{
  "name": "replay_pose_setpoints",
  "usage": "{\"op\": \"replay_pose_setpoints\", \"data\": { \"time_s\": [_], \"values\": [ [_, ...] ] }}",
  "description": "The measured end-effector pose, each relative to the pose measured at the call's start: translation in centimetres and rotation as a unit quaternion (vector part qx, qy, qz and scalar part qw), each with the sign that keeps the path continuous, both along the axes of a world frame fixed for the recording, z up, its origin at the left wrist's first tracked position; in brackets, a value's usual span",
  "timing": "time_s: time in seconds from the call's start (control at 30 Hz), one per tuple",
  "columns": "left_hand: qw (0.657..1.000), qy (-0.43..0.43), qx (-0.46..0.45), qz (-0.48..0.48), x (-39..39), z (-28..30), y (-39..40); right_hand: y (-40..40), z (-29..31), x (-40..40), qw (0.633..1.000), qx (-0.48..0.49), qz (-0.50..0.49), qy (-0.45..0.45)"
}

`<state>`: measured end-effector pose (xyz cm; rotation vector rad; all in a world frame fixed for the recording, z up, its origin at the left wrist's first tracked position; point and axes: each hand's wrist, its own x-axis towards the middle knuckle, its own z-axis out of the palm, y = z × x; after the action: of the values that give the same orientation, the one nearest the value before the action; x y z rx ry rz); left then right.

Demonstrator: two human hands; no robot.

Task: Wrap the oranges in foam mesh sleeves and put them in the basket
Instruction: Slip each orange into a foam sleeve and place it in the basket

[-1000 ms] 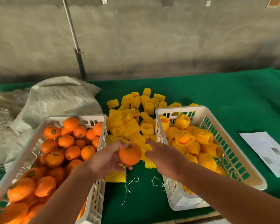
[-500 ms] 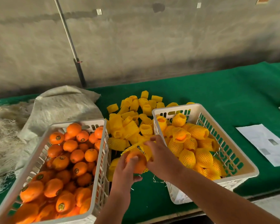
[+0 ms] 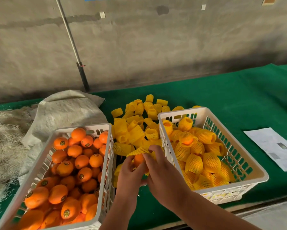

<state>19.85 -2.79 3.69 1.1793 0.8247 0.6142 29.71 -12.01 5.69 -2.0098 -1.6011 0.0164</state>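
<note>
Between the two baskets, my left hand grips an orange from below. My right hand pinches a yellow foam mesh sleeve that lies over the top of that orange. The white basket on the left is full of bare oranges. The white basket on the right holds several oranges wrapped in yellow sleeves. A pile of loose yellow sleeves lies on the green table behind my hands.
A grey woven sack and pale straw lie at the left. A white paper sheet rests on the cloth at the right. A pole leans against the concrete wall behind.
The bare orange held by my left hand has come down between the baskets, and my right hand has brought a sleeve over its top. The camera moved closer and lower.
</note>
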Motion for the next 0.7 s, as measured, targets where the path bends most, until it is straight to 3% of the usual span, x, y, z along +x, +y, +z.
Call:
{"op": "replay_pose_setpoints", "data": {
  "time_s": [0.33,0.43,0.53,0.63,0.7],
  "values": [
    [0.962,-0.040,0.234,0.133,-1.2,-1.5,0.0,-1.5,0.5,-1.9,0.996,0.035,0.079,-0.007],
    [0.952,-0.060,0.272,0.131,-1.8,-1.2,0.3,-2.3,0.9,-1.5,0.986,0.114,0.020,0.116],
    [0.936,-0.037,0.329,0.121,-1.9,-0.5,-0.1,-1.6,2.7,-0.9,0.922,0.120,-0.072,0.360],
    [0.918,-0.006,0.385,0.089,-1.7,0.0,-1.0,-0.5,3.9,-0.6,0.809,0.050,-0.051,0.583],
    [0.909,0.025,0.410,0.067,-1.6,-0.2,-1.6,-0.4,4.2,-0.9,0.738,0.033,-0.049,0.672]
  ]
}}
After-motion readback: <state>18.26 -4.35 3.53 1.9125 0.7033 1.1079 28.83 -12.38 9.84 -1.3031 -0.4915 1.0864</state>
